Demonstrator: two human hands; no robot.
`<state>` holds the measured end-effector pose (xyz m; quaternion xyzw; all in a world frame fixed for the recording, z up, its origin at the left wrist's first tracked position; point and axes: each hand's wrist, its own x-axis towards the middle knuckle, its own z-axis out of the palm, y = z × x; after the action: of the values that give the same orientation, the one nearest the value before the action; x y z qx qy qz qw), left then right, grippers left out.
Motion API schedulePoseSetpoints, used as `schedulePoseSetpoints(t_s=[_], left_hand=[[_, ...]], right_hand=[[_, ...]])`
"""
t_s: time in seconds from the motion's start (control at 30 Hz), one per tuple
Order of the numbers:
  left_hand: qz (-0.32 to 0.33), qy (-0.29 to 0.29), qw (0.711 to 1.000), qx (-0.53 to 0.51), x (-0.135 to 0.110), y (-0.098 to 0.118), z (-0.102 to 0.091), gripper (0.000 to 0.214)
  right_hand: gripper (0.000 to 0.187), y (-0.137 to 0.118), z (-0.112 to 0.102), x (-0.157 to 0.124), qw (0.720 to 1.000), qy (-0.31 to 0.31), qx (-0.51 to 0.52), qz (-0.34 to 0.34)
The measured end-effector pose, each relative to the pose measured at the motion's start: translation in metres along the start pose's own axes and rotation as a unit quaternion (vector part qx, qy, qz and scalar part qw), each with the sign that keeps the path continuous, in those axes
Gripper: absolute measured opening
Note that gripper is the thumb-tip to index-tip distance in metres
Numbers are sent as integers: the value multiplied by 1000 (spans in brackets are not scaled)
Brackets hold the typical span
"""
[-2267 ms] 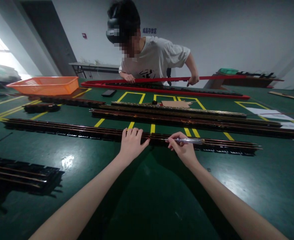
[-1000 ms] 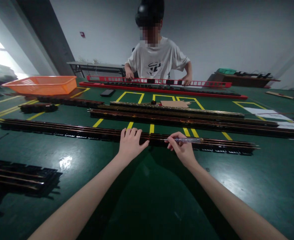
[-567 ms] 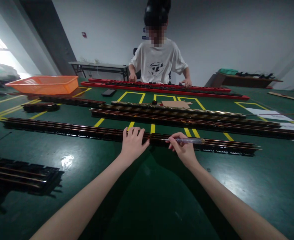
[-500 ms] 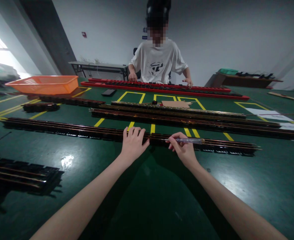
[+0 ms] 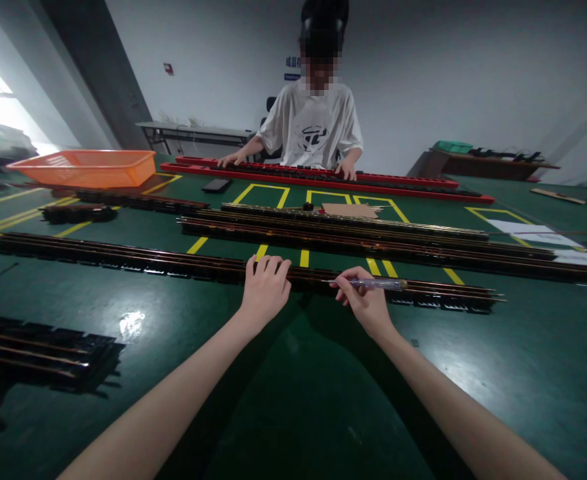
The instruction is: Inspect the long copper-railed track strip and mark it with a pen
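A long dark rail strip with copper bars (image 5: 123,259) lies across the green table in front of me. My left hand (image 5: 264,290) rests on it near its middle, fingers stretched over the top edge and holding nothing. My right hand (image 5: 363,300) is just to the right, fingers pinched round a clear-handled screwdriver (image 5: 373,284) that lies along the strip with its tip pointing left.
More dark strips (image 5: 373,240) lie behind, another (image 5: 38,350) near left. An orange basket (image 5: 86,167) stands at the far left. Across the table a person in a white T-shirt (image 5: 313,130) has both hands on red strips (image 5: 398,181). Cardboard (image 5: 356,209) lies mid-table.
The person opposite stood up, laid the raised red strip flat and now spreads both hands on it. My own hands have hardly moved.
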<state>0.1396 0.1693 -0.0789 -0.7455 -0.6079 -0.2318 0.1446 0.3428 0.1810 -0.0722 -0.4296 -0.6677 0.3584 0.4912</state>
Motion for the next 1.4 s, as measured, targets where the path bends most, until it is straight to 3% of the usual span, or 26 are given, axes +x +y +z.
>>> schedulePoseSetpoints(t_s=[0.53,1.4], left_hand=[[3,-15,1000,15,0,-1,1,39],[19,-31,999,-24,0,-7,3,39]], right_hand=[[23,-5,0,-1,999,37,33,4],[20,-4,1,0,999,19,30,-3]])
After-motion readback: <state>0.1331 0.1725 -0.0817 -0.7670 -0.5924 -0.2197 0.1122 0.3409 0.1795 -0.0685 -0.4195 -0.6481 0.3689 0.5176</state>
